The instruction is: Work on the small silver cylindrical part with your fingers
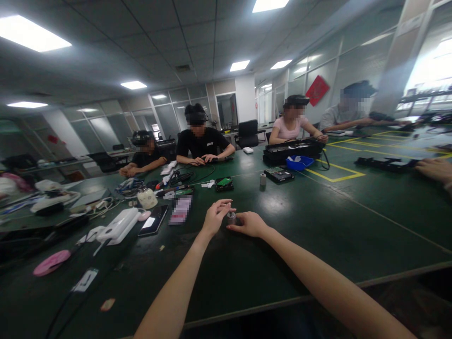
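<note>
Both my arms reach out over a dark green table (318,221). My left hand (215,217) and my right hand (249,223) meet around a small silvery round part (231,217) that stands on the table. Left-hand fingers are pinched at the top of the part; right-hand fingers are closed against its side. What the part is I cannot make out.
Left of my hands lie a black phone (152,220), white chargers (118,226), cables and a pink disc (52,262). Further back are a small grey cylinder (262,179), a hard drive (278,174), a blue tray (299,162) and a black case (293,149). Several other people sit at the far side; another person's hand (436,169) rests at right.
</note>
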A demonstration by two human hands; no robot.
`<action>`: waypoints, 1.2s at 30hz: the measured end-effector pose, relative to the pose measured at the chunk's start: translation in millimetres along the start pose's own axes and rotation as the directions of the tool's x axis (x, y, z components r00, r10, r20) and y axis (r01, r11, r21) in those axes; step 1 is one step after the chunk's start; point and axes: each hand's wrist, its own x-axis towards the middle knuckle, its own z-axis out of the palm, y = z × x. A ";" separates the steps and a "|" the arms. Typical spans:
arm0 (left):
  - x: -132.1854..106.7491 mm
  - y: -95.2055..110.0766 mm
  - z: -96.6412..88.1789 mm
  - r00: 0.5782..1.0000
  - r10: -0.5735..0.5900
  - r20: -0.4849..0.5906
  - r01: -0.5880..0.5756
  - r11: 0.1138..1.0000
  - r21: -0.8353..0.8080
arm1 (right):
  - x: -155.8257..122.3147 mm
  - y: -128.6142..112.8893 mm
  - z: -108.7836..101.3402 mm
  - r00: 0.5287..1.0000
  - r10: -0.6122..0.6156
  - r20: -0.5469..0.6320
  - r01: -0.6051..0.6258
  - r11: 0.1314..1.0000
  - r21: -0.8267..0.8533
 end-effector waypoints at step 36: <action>-0.8 0.7 -2.1 0.998 0.024 -0.062 -0.013 0.986 0.164 | 0.5 0.4 -0.5 1.000 0.001 0.014 -0.001 1.000 0.014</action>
